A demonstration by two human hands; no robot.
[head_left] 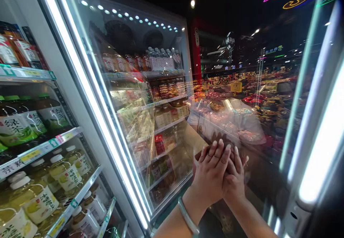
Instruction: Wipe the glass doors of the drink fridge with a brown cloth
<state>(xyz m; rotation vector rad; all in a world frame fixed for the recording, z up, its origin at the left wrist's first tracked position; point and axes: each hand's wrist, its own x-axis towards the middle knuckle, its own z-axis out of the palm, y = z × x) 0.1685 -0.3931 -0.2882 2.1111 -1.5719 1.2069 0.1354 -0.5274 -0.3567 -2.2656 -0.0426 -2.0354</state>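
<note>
My left hand (211, 175), with a pale bangle (186, 216) on its wrist, lies against a clear glass door panel (172, 170) with its fingers stretched upward. Close beside it, my right hand (234, 184) is partly overlapped by the left. Its visible fingers are also extended, their tips at the glass. Neither hand grasps anything. A faint reflection of the hands shows in the panel just above the fingertips.
At left, open cooler shelves (51, 144) carry green tea bottles (18, 123) and white-capped yellow drink bottles (66, 171). Bright light strips (102, 101) run along the cooler's frame, another (322, 141) at right. Stocked shelves (169, 101) and piled packaged goods (242, 112) show in the glass, mixed with reflections.
</note>
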